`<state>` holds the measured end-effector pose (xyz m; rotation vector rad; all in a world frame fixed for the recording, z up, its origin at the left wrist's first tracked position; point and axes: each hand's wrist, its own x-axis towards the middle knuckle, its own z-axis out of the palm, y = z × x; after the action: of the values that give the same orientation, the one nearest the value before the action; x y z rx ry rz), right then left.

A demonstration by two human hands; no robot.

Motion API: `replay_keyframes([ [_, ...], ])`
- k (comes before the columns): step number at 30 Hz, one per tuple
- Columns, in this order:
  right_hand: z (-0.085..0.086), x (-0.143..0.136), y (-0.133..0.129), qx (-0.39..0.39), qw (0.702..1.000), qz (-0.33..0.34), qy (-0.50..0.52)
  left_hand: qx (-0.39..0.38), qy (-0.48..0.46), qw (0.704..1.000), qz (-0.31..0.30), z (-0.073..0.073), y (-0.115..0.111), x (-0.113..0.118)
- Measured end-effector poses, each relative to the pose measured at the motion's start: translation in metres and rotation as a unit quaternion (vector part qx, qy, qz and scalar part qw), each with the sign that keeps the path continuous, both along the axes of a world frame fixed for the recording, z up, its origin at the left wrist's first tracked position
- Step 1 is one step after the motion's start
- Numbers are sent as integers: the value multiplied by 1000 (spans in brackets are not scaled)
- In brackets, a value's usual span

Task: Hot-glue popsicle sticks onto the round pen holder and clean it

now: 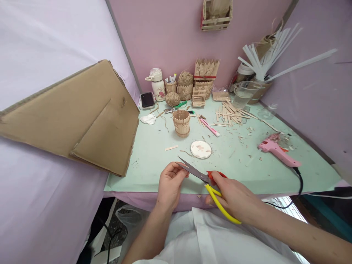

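Observation:
My right hand (229, 194) is closed around the handles of a pair of scissors (196, 173), one handle red and the other yellow. The blades point up and left, slightly apart, and reach across the fingertips of my left hand (172, 179). That hand is closed in a pinch on a small pale wooden piece, mostly hidden by fingers and blade. Just beyond the blades lies a round white lid or dish (201, 149) with wood chips on it. A short craft stick (171, 148) lies on the table, in front of a small bucket made of sticks (182, 124).
A pink glue gun (280, 151) with a black cord lies at the right. Loose craft sticks (231, 113) are heaped behind, near a pink cutter (209, 127). Cardboard (68, 117) leans at the left. Twine (172, 99), a bottle (158, 86) and a clear cup (243, 94) stand at the back.

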<state>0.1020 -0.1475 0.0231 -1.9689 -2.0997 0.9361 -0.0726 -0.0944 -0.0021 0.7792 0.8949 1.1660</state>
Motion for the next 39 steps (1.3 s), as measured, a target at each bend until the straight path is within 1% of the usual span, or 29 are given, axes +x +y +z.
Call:
replay_keyframes([
  [6,2,-1,-1,-6,1000,-3,19,-10,-21,1000,-2,0,-1,1],
  [12,9,1,1,-58,989,-11,132,-32,-16,999,-8,2,-1,1],
  [15,12,1,5,-61,981,-46,179,-42,-3,999,-7,2,-2,2],
  [18,15,0,8,-39,977,-83,191,-48,0,999,-4,2,-1,3],
  [21,17,0,9,-49,980,-73,180,-49,-4,999,-2,1,-1,2],
  [25,15,1,6,-35,994,-40,91,-23,-21,999,11,2,-1,1],
  [27,14,2,4,-31,997,-27,69,-5,-22,1000,11,3,0,0],
  [32,16,4,2,-35,998,-10,54,21,-3,1000,-6,5,1,-1],
  [39,19,2,1,-48,997,-6,59,32,12,999,1,3,0,-3],
])
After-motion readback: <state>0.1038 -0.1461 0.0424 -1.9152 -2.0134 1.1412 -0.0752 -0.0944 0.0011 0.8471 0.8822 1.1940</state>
